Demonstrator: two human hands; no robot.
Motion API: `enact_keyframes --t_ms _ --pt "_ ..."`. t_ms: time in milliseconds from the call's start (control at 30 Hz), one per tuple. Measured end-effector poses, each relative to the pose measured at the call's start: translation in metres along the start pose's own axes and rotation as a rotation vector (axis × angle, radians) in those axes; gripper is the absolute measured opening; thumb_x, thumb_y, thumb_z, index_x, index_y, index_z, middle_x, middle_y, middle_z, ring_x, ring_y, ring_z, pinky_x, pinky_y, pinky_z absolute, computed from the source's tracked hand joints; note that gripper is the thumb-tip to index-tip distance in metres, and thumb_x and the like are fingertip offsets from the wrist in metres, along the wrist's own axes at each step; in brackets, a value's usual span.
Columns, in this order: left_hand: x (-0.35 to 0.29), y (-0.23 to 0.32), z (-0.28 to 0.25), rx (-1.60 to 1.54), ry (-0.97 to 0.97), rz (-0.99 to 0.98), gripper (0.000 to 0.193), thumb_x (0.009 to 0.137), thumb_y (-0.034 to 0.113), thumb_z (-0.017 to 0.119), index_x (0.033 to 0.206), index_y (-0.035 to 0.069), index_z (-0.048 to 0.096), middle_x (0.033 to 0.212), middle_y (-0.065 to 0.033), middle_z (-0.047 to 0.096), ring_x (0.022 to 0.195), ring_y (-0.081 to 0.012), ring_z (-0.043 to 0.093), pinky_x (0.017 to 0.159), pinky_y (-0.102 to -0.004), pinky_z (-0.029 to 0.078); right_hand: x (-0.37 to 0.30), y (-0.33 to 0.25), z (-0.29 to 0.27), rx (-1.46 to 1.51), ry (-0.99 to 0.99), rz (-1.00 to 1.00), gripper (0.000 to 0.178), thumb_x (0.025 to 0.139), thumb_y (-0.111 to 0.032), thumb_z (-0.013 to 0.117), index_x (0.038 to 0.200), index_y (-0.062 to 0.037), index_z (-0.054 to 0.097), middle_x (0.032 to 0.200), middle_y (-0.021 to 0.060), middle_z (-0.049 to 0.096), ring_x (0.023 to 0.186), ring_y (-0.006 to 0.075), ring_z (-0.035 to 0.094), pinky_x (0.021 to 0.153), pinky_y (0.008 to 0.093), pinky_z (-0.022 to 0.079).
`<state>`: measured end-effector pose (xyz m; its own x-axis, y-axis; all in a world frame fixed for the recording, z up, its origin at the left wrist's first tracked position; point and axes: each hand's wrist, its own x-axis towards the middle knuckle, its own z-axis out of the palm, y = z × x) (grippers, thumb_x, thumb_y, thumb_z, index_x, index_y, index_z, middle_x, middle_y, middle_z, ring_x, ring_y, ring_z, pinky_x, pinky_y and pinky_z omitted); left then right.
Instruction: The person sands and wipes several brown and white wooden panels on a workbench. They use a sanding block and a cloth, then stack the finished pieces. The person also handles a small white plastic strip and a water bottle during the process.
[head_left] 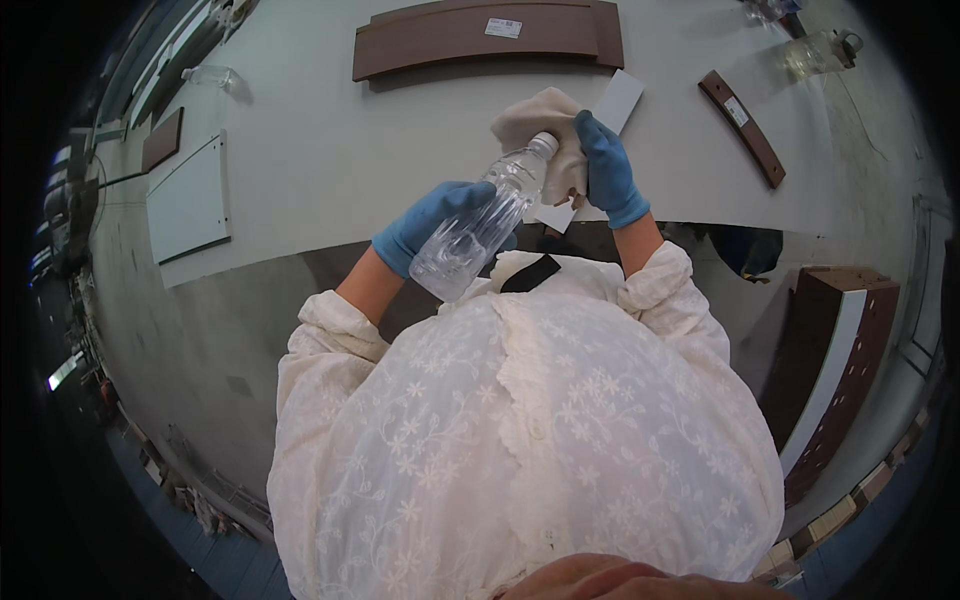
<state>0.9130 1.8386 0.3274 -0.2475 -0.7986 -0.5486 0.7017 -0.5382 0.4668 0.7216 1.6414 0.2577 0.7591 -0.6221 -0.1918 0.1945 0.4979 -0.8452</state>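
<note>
My left hand point(440, 220), in a blue glove, is closed around the body of a clear plastic bottle point(480, 232). The bottle is tilted, its white cap up and to the right, against or just in front of a beige cloth point(540, 110). My right hand point(607, 172), also gloved in blue, grips the cloth by its right side. Beneath the hands, a white strip point(618, 102) lies slanted on the table, partly covered by the cloth and my right hand.
Brown panels point(470, 45) are stacked at the table's point(300, 150) far side. A curved brown strip point(745, 130) lies right, beyond it a bottle point(815, 55). At left are a white panel point(188, 200) and another clear bottle point(208, 76). Brown boards point(830, 350) stand lower right.
</note>
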Motion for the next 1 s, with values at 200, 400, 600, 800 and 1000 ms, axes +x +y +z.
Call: enact_keyframes --t_ms 200,400,600,800,1000 --pt "0.003 -0.011 -0.006 -0.049 -0.118 -0.019 0.071 0.089 0.049 0.074 0.134 -0.003 0.056 0.115 -0.0231 0.070 0.097 -0.0306 0.072 0.083 -0.0394 0.062 -0.001 0.003 -0.005 0.061 0.000 0.058 0.054 0.105 -0.045 0.057 0.127 0.0051 0.062 0.111 0.0104 0.069 0.095 0.0156 0.068 0.082 0.0294 0.059" --pt "-0.001 -0.004 -0.008 0.221 0.095 0.011 0.062 0.094 0.049 0.069 0.122 -0.006 0.064 0.096 -0.0154 0.073 0.080 -0.0198 0.073 0.072 -0.0324 0.061 0.003 0.015 0.001 0.099 -0.025 0.127 0.055 0.106 -0.046 0.055 0.128 0.0045 0.061 0.113 0.0103 0.069 0.096 0.0157 0.068 0.083 0.0294 0.058" --pt "-0.007 0.002 -0.024 0.566 0.270 -0.044 0.053 0.085 0.030 0.080 0.124 -0.003 0.065 0.111 -0.0097 0.071 0.097 -0.0160 0.068 0.086 -0.0315 0.057 0.014 0.031 0.011 0.179 0.013 0.185 0.055 0.106 -0.049 0.055 0.127 0.0011 0.063 0.112 0.0097 0.070 0.095 0.0169 0.069 0.083 0.0299 0.058" --pt "-0.006 -0.004 -0.072 0.684 0.352 0.292 0.067 0.076 0.016 0.085 0.135 -0.001 0.059 0.121 -0.0087 0.068 0.104 -0.0169 0.067 0.093 -0.0324 0.056 0.016 0.023 -0.023 0.226 0.276 0.162 0.058 0.104 -0.054 0.054 0.127 -0.0017 0.064 0.114 0.0088 0.071 0.101 0.0189 0.069 0.087 0.0332 0.058" --pt "0.015 0.008 -0.138 0.641 0.734 0.567 0.056 0.078 0.005 0.086 0.128 0.002 0.059 0.117 -0.0087 0.069 0.105 -0.0177 0.067 0.089 -0.0313 0.057 -0.002 -0.023 -0.091 0.035 0.387 -0.034 0.065 0.103 -0.059 0.053 0.133 -0.0015 0.060 0.115 0.0122 0.071 0.093 0.0213 0.072 0.080 0.0342 0.060"
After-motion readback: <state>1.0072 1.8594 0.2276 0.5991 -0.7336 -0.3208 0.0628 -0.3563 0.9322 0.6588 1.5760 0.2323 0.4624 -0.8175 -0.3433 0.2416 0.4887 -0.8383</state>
